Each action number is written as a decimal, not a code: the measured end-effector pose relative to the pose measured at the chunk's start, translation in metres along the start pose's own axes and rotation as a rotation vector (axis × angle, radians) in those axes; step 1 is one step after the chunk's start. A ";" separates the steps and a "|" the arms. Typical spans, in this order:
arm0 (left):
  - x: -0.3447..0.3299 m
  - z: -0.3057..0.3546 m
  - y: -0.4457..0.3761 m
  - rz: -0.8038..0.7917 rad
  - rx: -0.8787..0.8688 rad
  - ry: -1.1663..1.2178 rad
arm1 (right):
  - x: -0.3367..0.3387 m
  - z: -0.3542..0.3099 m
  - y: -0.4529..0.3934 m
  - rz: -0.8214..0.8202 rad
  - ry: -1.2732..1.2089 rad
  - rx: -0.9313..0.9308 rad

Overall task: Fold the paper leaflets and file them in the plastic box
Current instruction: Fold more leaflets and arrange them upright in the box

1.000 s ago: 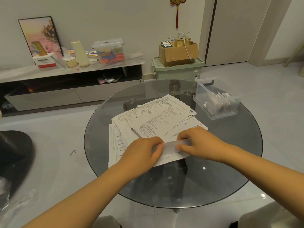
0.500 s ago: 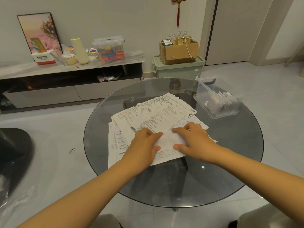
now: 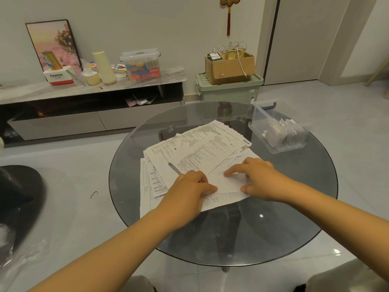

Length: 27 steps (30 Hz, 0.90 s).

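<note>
Both hands press flat on a folded leaflet (image 3: 230,183) between them: left hand (image 3: 189,189) and right hand (image 3: 260,179), fingers fairly straight, grasping nothing. Beneath lies a loose paper pile (image 3: 195,152); it may slide, skewing the crease. Beyond the right hand waits the plastic box (image 3: 275,133).

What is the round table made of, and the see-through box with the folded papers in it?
The round table looks like dark tinted glass: you can see the floor and its leg through it, and a light glints on it. The see-through box looks like clear hard plastic, with thin cloudy walls and a molded rim. The folded papers show through its sides.
</note>
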<state>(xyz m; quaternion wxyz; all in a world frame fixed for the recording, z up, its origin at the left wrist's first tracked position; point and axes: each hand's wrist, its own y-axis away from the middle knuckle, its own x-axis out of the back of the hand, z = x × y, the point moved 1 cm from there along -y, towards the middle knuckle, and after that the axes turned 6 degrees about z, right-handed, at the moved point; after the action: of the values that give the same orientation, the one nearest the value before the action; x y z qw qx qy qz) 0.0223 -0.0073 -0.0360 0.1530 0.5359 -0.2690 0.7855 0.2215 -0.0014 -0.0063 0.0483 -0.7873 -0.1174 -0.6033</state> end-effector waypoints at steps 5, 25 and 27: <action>0.004 0.005 0.002 0.031 -0.026 0.010 | 0.003 0.002 0.013 -0.065 -0.196 0.028; 0.019 0.011 0.003 -0.287 0.039 0.226 | 0.005 0.000 0.032 0.112 -0.359 0.253; 0.018 0.012 0.003 -0.281 0.015 0.188 | 0.007 -0.004 0.029 0.128 -0.434 0.229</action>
<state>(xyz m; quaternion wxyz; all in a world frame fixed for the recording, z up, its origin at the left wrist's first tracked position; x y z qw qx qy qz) 0.0224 -0.0177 -0.0169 0.2819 0.4936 -0.1701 0.8050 0.2262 -0.0292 0.0033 0.1490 -0.8936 -0.1426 -0.3987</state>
